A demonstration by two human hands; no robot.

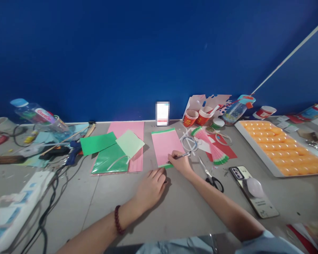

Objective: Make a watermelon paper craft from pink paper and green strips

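A pink paper sheet (166, 146) with green strips along its far and near edges lies on the desk in front of me. My right hand (179, 163) is closed around a pen (184, 155), its tip end at the sheet's lower part. My left hand (151, 185) rests on the desk just below the sheet with fingers curled. A small dark bit shows by its fingertips; I cannot make out what it is. Right of my right hand lie scissors (211, 176) with black handles and a folded pink-and-green paper fan (211, 146).
Green paper (110, 158) and a pale green square (129, 143) lie on the left. Red paper cups (190, 118) stand at the back. A phone (254, 192) and a tray of orange balls (281, 148) are on the right. Cables and a power strip (23, 208) occupy the left.
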